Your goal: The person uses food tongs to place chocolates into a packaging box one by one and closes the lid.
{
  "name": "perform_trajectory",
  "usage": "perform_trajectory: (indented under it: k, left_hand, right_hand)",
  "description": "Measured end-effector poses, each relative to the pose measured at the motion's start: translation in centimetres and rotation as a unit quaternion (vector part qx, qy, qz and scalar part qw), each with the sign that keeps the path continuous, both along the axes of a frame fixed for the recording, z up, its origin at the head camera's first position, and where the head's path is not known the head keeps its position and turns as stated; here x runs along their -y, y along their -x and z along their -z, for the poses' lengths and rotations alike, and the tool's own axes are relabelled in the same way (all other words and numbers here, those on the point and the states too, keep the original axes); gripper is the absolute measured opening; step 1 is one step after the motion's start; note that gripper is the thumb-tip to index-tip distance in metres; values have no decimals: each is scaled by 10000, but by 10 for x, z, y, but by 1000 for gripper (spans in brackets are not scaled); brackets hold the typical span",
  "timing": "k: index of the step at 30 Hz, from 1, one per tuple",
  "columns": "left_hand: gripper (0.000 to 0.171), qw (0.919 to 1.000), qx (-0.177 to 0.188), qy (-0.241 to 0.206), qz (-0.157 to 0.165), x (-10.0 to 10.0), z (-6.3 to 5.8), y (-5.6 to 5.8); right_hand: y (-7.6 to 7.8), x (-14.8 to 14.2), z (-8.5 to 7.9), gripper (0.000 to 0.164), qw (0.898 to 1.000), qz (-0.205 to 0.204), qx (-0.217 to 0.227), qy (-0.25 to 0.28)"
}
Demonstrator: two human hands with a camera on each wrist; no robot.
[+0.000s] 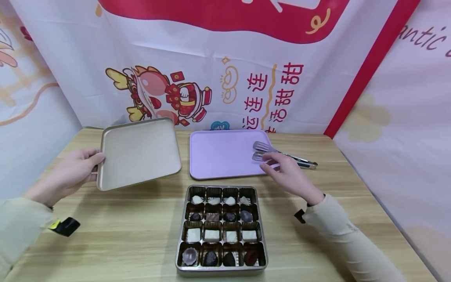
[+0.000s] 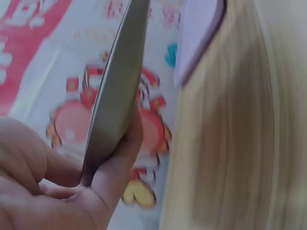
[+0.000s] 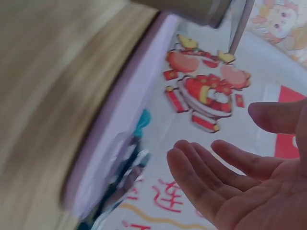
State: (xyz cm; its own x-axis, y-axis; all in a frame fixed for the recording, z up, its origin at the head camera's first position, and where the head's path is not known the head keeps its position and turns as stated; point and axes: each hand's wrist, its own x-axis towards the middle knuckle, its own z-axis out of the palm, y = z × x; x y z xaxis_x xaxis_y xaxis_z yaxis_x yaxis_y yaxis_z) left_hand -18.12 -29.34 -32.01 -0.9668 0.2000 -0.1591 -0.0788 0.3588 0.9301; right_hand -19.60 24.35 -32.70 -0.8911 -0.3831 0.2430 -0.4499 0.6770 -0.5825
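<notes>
My left hand [image 1: 75, 167] grips a shallow beige-gold tin lid [image 1: 141, 150] by its left edge, tilted above the tabletop. In the left wrist view the lid [image 2: 115, 91] is seen edge-on between thumb and fingers. Over the right end of a lilac tray [image 1: 225, 152] hovers my right hand [image 1: 289, 174], its fingers loosely bent and holding nothing. Metal tongs [image 1: 299, 160] lie just behind that hand, their slotted heads on the tray. The right wrist view shows the right hand [image 3: 240, 177] palm-up in the picture, apart from the blurred tongs [image 3: 122, 179].
A tin of assorted chocolates [image 1: 221, 270], divided into small compartments, stands in front of the tray on the wooden table [image 1: 134, 235]. Printed cloth [image 1: 204, 51] hangs behind the table and along both sides.
</notes>
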Motion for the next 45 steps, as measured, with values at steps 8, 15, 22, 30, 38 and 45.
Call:
perform_trajectory:
  k: [8,15,22,30,38,45]
  left_hand:
    - [56,9978,-458,-472,23,-61,-21,-15]
    - [48,9936,-532,-924,372,-117,-33,-31]
    - [43,9890,-349,-1300,612,-158,-33,-40]
    - [56,9519,-2976,116,724,-163,-26,-35]
    - [95,7224,-6608,1456,1424,-169,-29,-24]
    - [32,6926,-6948,1293,1442,-180,-39,-34]
  right_hand:
    - [-12,37,-26,49,9319,-979,1925,2915]
    - [-20,57,-36,49,7823,-1827,3747,4629]
    - [-30,59,-38,38,7969,-985,3747,4635]
    - [-29,51,-44,43,8307,-142,3318,4467]
    - [-27,43,-45,45,8213,-131,3512,4495]
    - [-27,39,-48,51,8578,-263,3322,3914]
